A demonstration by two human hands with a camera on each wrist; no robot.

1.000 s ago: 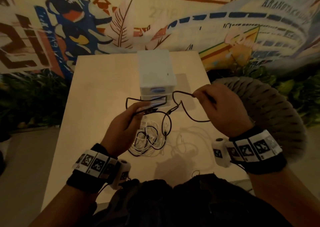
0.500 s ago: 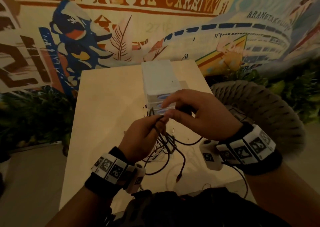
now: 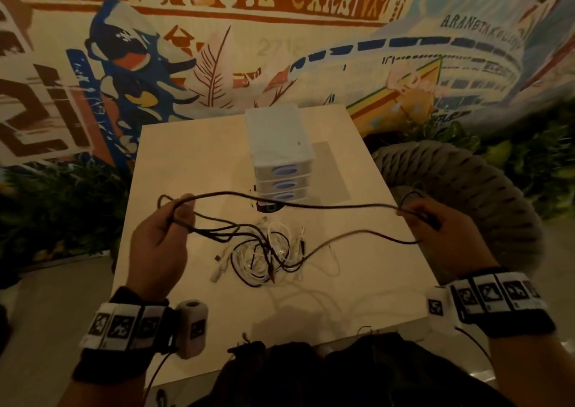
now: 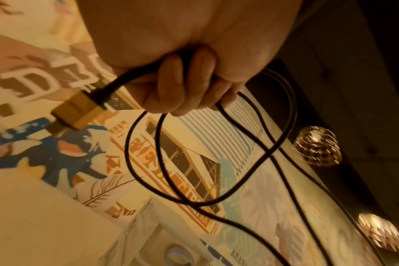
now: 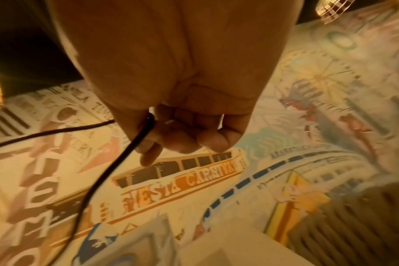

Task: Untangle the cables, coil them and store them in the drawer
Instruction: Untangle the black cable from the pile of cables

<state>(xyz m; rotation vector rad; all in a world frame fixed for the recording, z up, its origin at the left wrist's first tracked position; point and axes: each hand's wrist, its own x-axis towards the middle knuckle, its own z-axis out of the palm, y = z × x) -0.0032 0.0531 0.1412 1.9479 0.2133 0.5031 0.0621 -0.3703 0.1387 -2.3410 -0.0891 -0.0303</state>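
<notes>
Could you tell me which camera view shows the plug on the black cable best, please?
The left wrist view: the plug sticks out large and clear beside the left hand, which grips the black cable. The head view hides it behind that hand; the right wrist view shows only cable.

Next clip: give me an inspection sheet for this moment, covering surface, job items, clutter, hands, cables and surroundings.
Surface: pale table, dimly lit.
Job's things: white drawer unit at the far middle of the table; three drawer fronts with blue handles, a lowest one seems slightly pulled out.
Clutter: nothing seen.
Hands: left hand grips loops of the black cable and its yellow plug; right hand pinches the same cable.
Cables: black cable stretched between both hands above the table; its slack runs down into a pile of white cables and is entangled with them.
Surroundings: painted mural, plants, grey woven chair on the right.
</notes>
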